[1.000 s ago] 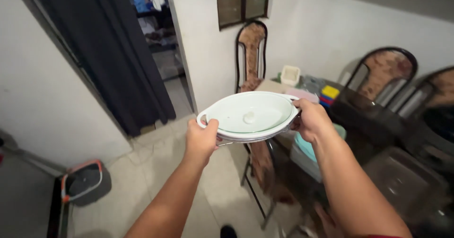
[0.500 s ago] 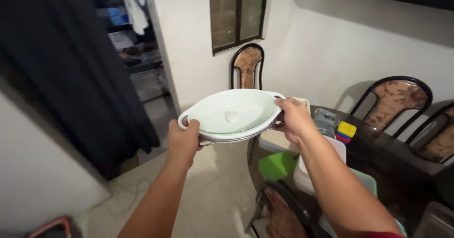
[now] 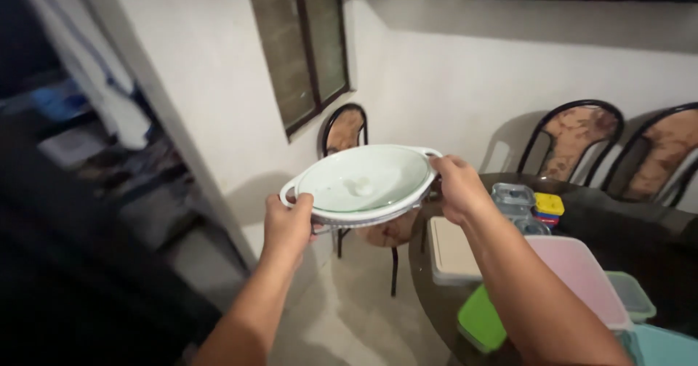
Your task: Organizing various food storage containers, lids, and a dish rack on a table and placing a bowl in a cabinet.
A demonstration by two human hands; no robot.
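Bowl (image 3: 363, 186), between left hand (image 3: 287, 224), right hand (image 3: 458, 188)

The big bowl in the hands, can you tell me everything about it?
The bowl is pale green-white, oval, and looks like plastic, with a small loop handle at each end. It is held up in the air, tilted slightly. The left hand and right hand each grip one end. It looks empty.

Open room: I'm seeing bare floor (image 3: 349, 315) lying left of the dark table (image 3: 654, 228).
Blocking: lidded containers (image 3: 509, 264) are crowding the table's near edge; a chair (image 3: 347, 130) is standing just beyond it.
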